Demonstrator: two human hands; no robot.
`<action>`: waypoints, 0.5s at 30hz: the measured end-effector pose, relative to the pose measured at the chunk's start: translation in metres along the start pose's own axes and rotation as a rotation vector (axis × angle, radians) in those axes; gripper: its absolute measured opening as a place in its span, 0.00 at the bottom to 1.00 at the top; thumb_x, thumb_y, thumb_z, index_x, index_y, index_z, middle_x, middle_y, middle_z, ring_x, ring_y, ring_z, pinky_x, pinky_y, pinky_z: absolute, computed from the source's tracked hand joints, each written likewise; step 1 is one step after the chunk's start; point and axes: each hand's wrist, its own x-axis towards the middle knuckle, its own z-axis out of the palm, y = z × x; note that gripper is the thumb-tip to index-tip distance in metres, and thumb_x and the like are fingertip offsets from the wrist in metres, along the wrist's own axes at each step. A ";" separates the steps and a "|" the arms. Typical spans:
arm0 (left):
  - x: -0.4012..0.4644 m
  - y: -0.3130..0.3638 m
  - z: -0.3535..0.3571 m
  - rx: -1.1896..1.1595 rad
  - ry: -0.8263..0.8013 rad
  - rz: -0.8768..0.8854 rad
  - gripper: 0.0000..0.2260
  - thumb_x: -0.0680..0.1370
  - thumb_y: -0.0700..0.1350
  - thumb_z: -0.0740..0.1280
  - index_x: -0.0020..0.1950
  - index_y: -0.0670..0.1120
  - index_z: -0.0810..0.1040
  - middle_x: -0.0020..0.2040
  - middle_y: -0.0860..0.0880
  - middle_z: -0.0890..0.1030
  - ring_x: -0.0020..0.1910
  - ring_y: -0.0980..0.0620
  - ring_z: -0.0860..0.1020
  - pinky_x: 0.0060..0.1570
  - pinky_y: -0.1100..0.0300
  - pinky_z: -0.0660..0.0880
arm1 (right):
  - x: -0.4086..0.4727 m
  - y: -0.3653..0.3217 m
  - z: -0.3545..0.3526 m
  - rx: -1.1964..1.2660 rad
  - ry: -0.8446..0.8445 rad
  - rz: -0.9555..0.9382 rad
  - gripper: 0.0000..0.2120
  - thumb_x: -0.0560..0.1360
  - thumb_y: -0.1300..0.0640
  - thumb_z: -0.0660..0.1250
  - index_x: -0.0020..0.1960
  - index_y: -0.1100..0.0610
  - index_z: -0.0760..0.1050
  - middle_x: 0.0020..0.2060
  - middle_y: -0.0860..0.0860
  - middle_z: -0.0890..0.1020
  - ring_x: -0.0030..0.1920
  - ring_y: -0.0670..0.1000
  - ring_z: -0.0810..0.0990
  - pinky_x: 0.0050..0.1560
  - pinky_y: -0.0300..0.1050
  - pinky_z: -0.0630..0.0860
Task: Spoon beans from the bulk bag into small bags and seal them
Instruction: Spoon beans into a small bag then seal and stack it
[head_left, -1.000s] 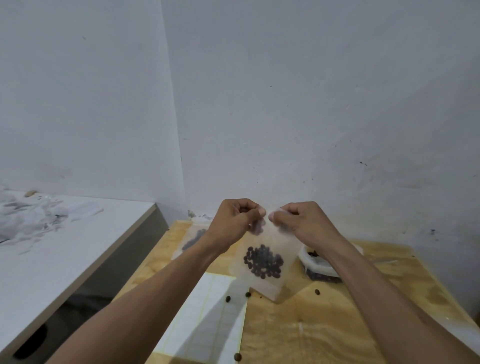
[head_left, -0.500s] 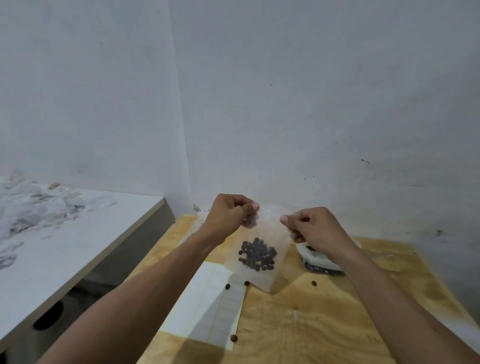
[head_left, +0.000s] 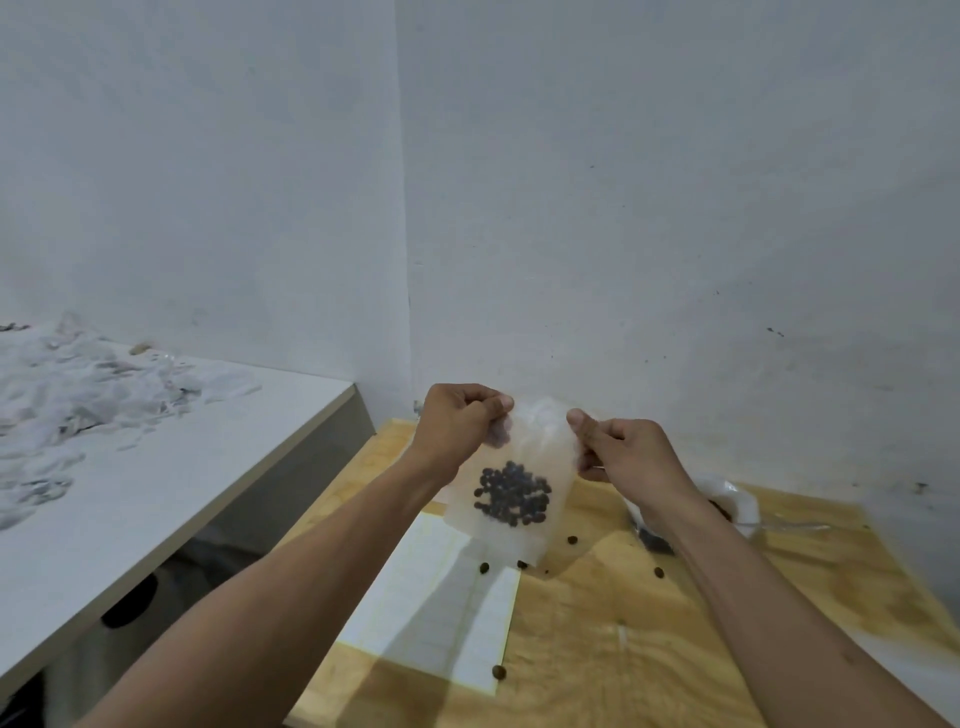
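A small translucent bag (head_left: 524, 535) hangs upright above the wooden table (head_left: 613, 649), with a dark cluster of beans (head_left: 511, 493) in its lower half. My left hand (head_left: 457, 423) pinches the bag's top left corner. My right hand (head_left: 623, 449) pinches the top right corner, a hand's width from the left. The bulk bag (head_left: 730, 501), white with dark beans inside, lies on the table behind my right forearm, partly hidden. No spoon is visible.
Several loose beans (head_left: 571, 540) lie on the table under the bag. A white gridded sheet (head_left: 441, 603) covers the table's left part. A white counter (head_left: 171, 457) at left holds crumpled plastic (head_left: 67, 395). Walls close the corner behind.
My hands have slid apart along the top edge of the small bag, from nearly touching to a hand's width. The view has shifted slightly up and left.
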 end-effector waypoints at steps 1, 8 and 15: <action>0.004 0.000 -0.003 -0.024 0.041 -0.011 0.07 0.79 0.38 0.72 0.44 0.35 0.85 0.31 0.45 0.82 0.27 0.52 0.80 0.33 0.62 0.78 | 0.000 -0.002 0.005 0.046 -0.066 0.049 0.23 0.74 0.38 0.70 0.46 0.61 0.81 0.43 0.53 0.88 0.44 0.49 0.87 0.49 0.49 0.85; 0.047 -0.008 -0.047 0.188 -0.096 -0.450 0.20 0.77 0.55 0.74 0.56 0.39 0.81 0.48 0.43 0.82 0.39 0.47 0.79 0.33 0.58 0.77 | 0.023 0.001 0.050 0.316 -0.169 0.289 0.12 0.77 0.63 0.72 0.56 0.69 0.80 0.51 0.62 0.86 0.43 0.54 0.85 0.37 0.43 0.83; 0.067 -0.053 -0.092 0.211 -0.050 -0.445 0.12 0.69 0.36 0.79 0.49 0.31 0.85 0.43 0.41 0.81 0.42 0.46 0.79 0.44 0.52 0.77 | 0.053 0.002 0.111 -0.157 -0.089 0.192 0.12 0.78 0.55 0.72 0.42 0.64 0.78 0.32 0.59 0.79 0.25 0.45 0.80 0.26 0.34 0.74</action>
